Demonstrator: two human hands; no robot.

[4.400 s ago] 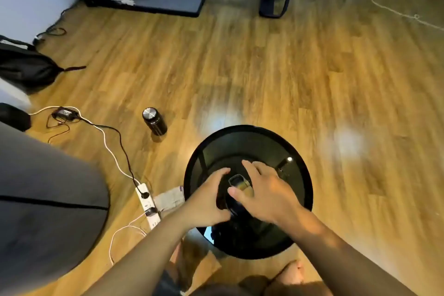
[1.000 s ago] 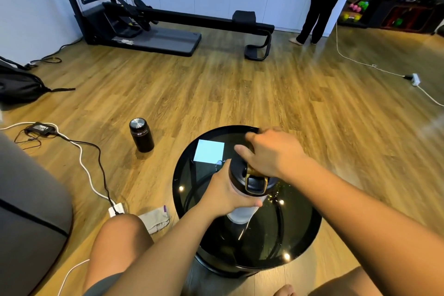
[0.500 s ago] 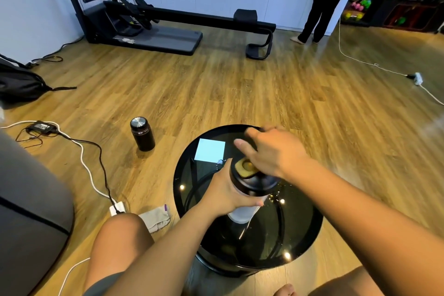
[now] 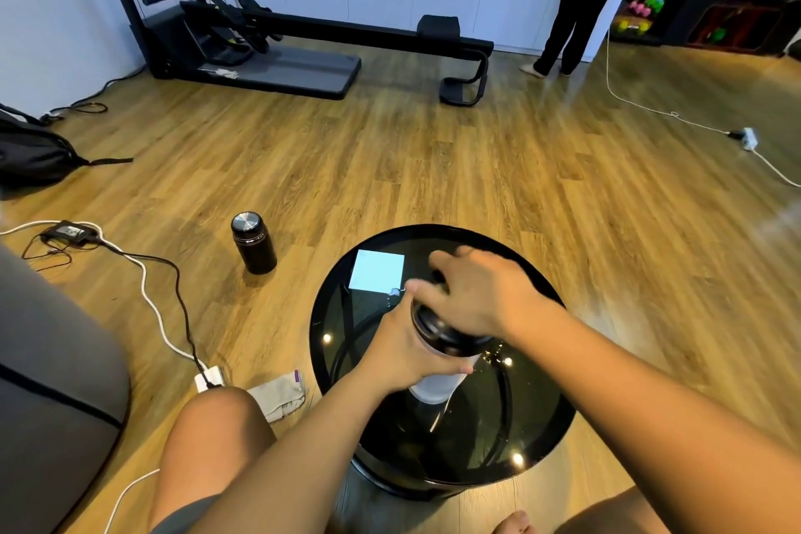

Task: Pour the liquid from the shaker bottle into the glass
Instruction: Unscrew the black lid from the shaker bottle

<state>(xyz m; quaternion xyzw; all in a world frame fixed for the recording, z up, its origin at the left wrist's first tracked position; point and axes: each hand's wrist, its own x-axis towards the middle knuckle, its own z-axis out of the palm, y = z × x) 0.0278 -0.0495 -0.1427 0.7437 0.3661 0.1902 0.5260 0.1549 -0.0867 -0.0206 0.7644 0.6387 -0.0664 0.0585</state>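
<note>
The shaker bottle, white-bodied with a black lid, stands upright on the round black glass table. My left hand wraps around its upper body. My right hand lies over the black lid from above, fingers curled around its rim, hiding the cap. No glass is clearly visible on the table; only faint glints show right of the bottle.
A black flask stands on the wooden floor left of the table. Cables and a power strip lie at the left, a grey cloth by my knee. A rowing machine and a standing person are far back.
My right hand has shifted over the lid and now covers the gold cap that showed before. The bottle stays upright in my left hand.
</note>
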